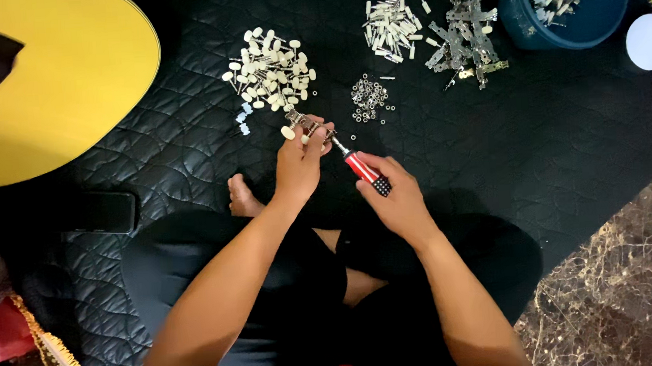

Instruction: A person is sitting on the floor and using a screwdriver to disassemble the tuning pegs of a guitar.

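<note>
My left hand point(299, 162) pinched a metal tuner strip point(305, 123). My right hand point(395, 193) gripped a red-handled screwdriver point(359, 167), tip against it.

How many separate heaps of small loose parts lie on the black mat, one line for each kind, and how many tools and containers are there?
Heap of cream knobs: 1
Heap of white pegs: 1
Heap of small metal rings: 1
Heap of metal plates: 1
Screwdriver, in the right hand: 1
Blue bucket: 1
Total: 6
</note>
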